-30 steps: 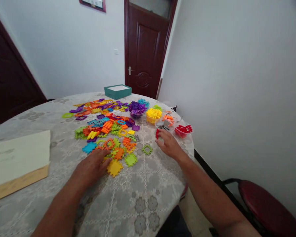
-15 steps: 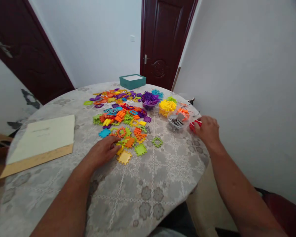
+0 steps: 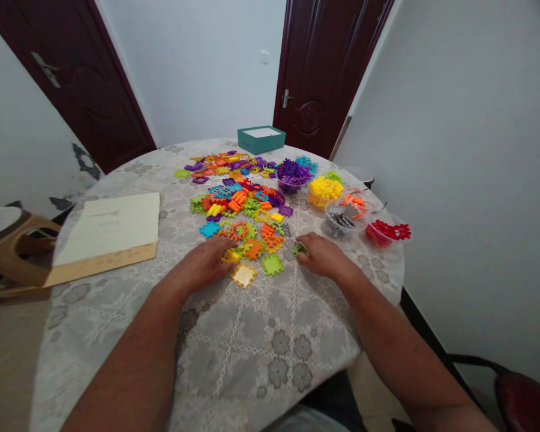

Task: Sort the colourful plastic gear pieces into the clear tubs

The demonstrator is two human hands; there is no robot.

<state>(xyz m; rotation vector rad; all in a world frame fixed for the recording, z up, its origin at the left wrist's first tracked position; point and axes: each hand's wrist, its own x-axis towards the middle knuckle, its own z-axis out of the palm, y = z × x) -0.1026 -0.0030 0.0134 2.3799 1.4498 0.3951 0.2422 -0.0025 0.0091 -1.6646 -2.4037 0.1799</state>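
Observation:
My right hand is closed on a green square frame piece with notched edges, its fingers partly covering it. On the left side of the pile rests my left hand, thumb and fingers apart, right beside a yellow piece. Close in front of that hand lie a pale yellow square tile and a flat green square tile. Orange pieces and a blue tile are by its fingertips.
Clear tubs hold sorted pieces: purple, yellow, grey and red. Mixed pieces spread farther back. A teal box stands at the far edge, and a cream sheet lies at left.
My right hand has left the red pieces, moved left across the table and taken hold of the green frame piece. My left hand stays by the yellow piece. The view has shifted.

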